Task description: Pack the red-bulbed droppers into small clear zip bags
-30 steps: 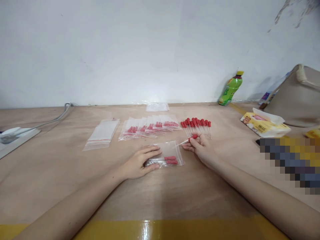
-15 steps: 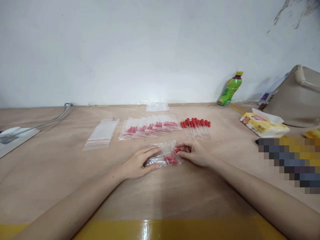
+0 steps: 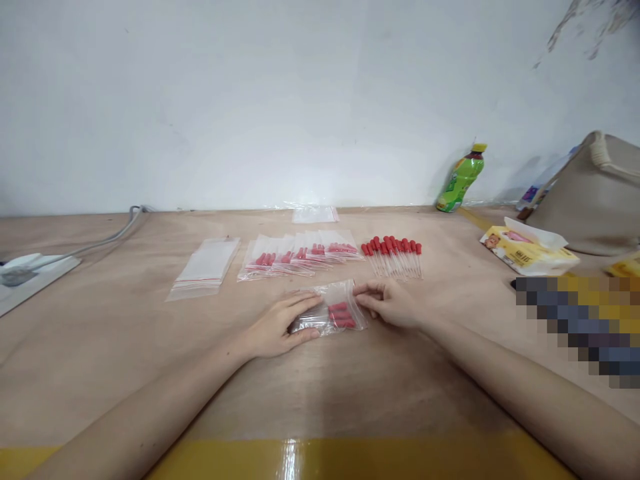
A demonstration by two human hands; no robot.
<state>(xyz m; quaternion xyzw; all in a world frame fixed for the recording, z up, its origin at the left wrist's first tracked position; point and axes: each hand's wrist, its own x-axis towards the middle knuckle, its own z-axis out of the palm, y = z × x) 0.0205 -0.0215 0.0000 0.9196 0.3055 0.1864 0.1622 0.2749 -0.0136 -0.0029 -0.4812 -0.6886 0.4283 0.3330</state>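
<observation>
A small clear zip bag (image 3: 325, 303) with red-bulbed droppers inside lies on the wooden table (image 3: 350, 387) in front of me. My left hand (image 3: 273, 327) holds the bag's left end, fingers stretched over it and thumb at its near edge. My right hand (image 3: 393, 305) is at the bag's right end, its fingers curled and pinched at the bag's mouth. Just beyond that hand lies a row of loose red-bulbed droppers (image 3: 395, 255).
Several filled bags (image 3: 300, 255) overlap in a row behind, with a stack of empty bags (image 3: 205, 267) to their left. A green bottle (image 3: 461, 177), tissue pack (image 3: 527, 250) and beige bag (image 3: 595, 197) stand at the right. A white power strip (image 3: 30, 270) lies far left.
My right hand carried a dropper from beside the loose row to the bag's mouth and pushed it in; that dropper now lies inside the bag. My left hand has stayed on the bag.
</observation>
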